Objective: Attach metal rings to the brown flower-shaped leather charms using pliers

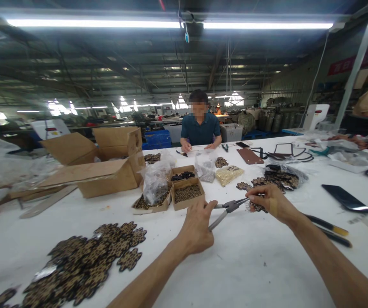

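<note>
My left hand (197, 226) is closed around the handles of long-nosed pliers (232, 206), whose jaws point right. The plier tips reach the fingertips of my right hand (269, 202). Pinched in that hand is a leopard-print flower-shaped patch (258, 208), mostly hidden below the fingers. A small silvery bit shows at its left edge, too small to name. Similar patches lie loose just beyond my right hand, and a large heap of patches (90, 261) spreads over the table at the lower left.
On the white table (235, 265) stand small cardboard trays of metal parts (187, 193) and an open carton (110, 175). A bag of gold-coloured pieces (229, 175), a phone (347, 198) and yellow-black handled pliers (328, 226) lie around. Across sits a co-worker (200, 128).
</note>
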`<state>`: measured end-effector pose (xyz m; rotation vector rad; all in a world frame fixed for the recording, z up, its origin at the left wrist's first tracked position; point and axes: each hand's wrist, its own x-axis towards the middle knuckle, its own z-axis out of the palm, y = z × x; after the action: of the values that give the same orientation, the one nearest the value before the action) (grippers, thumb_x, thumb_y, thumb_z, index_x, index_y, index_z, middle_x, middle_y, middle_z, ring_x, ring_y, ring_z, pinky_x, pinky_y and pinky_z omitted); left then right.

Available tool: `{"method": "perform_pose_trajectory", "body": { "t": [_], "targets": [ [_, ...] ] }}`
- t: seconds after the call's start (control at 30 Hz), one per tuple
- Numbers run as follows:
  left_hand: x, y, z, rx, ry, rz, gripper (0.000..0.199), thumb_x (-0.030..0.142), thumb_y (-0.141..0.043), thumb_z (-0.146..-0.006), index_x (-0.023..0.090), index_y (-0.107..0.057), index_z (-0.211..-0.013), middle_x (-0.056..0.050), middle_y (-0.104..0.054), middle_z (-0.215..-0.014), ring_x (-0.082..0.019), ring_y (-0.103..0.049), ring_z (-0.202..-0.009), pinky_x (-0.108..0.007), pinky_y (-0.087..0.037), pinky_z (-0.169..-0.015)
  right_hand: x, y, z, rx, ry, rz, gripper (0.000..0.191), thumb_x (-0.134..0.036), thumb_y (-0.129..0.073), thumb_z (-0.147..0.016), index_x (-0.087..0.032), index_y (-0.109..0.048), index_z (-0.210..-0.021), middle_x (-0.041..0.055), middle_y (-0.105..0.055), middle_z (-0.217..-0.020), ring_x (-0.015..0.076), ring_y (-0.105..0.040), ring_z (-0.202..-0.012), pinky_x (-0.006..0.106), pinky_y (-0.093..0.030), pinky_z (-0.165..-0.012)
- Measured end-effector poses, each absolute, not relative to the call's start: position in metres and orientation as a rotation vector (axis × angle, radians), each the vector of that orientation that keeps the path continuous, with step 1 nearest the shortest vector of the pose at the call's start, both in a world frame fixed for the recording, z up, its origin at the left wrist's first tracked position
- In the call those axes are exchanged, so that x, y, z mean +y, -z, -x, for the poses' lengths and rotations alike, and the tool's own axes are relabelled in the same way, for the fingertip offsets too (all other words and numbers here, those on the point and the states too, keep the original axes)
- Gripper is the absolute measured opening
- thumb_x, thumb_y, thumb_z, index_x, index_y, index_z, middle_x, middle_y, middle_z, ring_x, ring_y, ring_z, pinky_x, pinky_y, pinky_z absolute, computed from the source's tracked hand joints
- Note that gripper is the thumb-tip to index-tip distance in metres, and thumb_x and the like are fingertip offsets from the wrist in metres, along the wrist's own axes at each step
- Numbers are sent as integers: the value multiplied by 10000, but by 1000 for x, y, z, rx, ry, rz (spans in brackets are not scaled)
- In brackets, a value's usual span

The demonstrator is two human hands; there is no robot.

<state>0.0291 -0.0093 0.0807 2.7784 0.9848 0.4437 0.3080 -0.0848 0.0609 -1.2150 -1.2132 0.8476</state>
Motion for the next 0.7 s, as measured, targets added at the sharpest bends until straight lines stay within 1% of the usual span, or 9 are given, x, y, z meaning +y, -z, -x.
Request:
{"method": "perform_pose_trajectory", "body": {
  "t": [0.07,0.17,0.3,0.4,0.5,0.53,0.6,0.67,0.7],
  "targets": [
    [-10,-87,-28,938,-364,-2744,961,28,-585,-544,325,-428,-1444,-105,-546,-1202,-319,-546,-1131,-433,-452,-953,-84,-58,-309,-1216,-858,1222,418,-464,-825,-727,-107,-767,-936,70,-702,-703,202,-668,-600,309,-534,-573],
    [-10,-96,-25,852,-217,-2656,966,23,-570,-563,369,-436,-1455,-85,-580,-1217,-312,-568,-1142,-397,-476,-937,-83,-52,-314,-1230,-893,1244,389,-448,-822,-732,-100,-766,-897,64,-687,-667,195,-659,-589,303,-525,-569],
    [-4,-105,-19,825,-50,-2580,906,54,-578,-579,368,-491,-1424,-69,-623,-1188,-297,-622,-1054,-349,-512,-845,-80,-45,-321,-1130,-895,1255,376,-431,-850,-702,-100,-759,-856,67,-687,-677,200,-663,-595,313,-526,-577],
    [-1,-108,-15,898,72,-2650,902,72,-601,-581,366,-495,-1426,-94,-624,-1171,-330,-623,-1046,-405,-510,-849,-77,-43,-316,-974,-983,1081,387,-398,-872,-688,-111,-760,-923,66,-696,-721,216,-685,-645,347,-556,-639],
    [-2,-109,-13,922,172,-2710,910,105,-668,-567,342,-503,-1430,-124,-620,-1160,-371,-606,-1074,-482,-498,-884,-74,-41,-295,-863,-1061,930,336,-344,-882,-688,-128,-764,-918,60,-702,-774,203,-680,-677,390,-583,-713],
    [-4,-110,-13,917,166,-2709,892,151,-714,-565,321,-522,-1419,-132,-622,-1154,-381,-602,-1076,-503,-495,-892,-74,-41,-285,-836,-1077,903,317,-329,-883,-691,-135,-766,-912,58,-705,-790,198,-676,-686,401,-588,-732],
    [-9,-108,-16,900,22,-2651,838,314,-800,-572,270,-573,-1376,-138,-630,-1155,-376,-604,-1066,-508,-496,-903,-74,-39,-264,-802,-1102,861,292,-308,-879,-699,-147,-769,-917,58,-713,-811,197,-675,-710,421,-590,-769],
    [-15,-102,-23,883,-291,-2495,720,478,-786,-640,215,-635,-1293,-124,-658,-1130,-320,-626,-1026,-447,-513,-895,-76,-36,-242,-796,-1121,829,285,-297,-873,-709,-155,-771,-934,63,-726,-816,203,-679,-725,410,-583,-775],
    [-18,-97,-27,872,-455,-2386,607,491,-745,-702,196,-669,-1227,-107,-681,-1081,-277,-643,-980,-397,-525,-870,-78,-35,-232,-795,-1127,816,283,-293,-873,-709,-159,-772,-937,66,-732,-810,204,-680,-726,395,-578,-763]
  ]
}}
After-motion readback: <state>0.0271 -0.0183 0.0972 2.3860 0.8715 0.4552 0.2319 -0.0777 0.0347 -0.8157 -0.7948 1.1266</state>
